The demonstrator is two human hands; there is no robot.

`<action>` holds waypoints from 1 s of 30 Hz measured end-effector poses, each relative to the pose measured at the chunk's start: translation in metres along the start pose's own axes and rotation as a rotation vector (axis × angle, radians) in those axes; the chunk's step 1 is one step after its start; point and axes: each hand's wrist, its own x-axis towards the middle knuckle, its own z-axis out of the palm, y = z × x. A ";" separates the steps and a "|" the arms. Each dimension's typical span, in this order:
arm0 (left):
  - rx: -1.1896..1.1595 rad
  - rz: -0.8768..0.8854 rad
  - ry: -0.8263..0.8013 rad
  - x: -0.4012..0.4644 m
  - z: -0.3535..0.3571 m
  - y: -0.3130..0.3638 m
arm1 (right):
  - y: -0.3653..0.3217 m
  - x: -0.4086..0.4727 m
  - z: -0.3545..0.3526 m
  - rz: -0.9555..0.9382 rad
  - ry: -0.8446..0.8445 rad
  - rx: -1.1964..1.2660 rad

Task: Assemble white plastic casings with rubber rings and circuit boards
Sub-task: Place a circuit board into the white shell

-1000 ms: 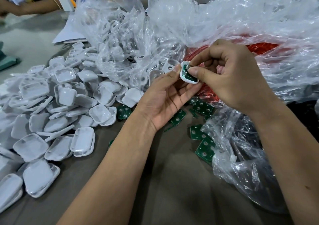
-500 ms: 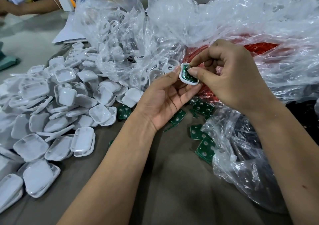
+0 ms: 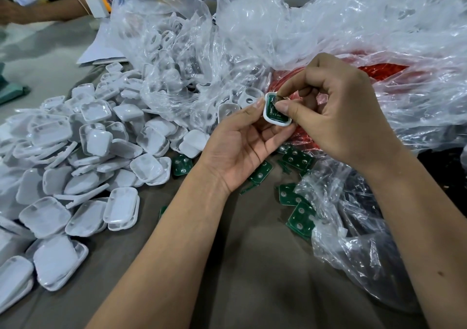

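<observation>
A heap of white casings (image 3: 75, 157) covers the left of the grey table (image 3: 252, 265), with clear plastic bags (image 3: 252, 25) piled behind. At centre the left hand (image 3: 242, 147) pinches a white casing (image 3: 274, 115) holding a green circuit board (image 3: 273, 106), thumb on its left edge. The right hand (image 3: 346, 111) curls over it, thumb and forefinger pressing the board, while loose green boards (image 3: 298, 202) lie beneath, near the red rubber rings (image 3: 379, 71) bagged at right.

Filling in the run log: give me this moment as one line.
left hand: holds white casing | right hand: pinches circuit board in casing | spare boards on table | step: seating board
</observation>
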 end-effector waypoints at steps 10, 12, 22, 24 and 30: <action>-0.014 0.004 -0.030 0.002 -0.002 -0.001 | 0.001 0.001 0.000 -0.028 0.027 -0.047; -0.006 0.007 -0.028 0.002 -0.002 0.000 | 0.000 0.001 0.000 -0.033 0.038 -0.051; 0.003 0.004 -0.010 0.002 -0.003 0.000 | 0.000 0.001 -0.001 -0.066 0.044 -0.073; -0.002 0.002 -0.008 0.003 -0.004 0.000 | 0.001 0.001 -0.001 -0.071 0.049 -0.079; 0.001 0.001 0.001 0.002 -0.003 0.000 | 0.001 0.001 0.000 -0.082 0.053 -0.089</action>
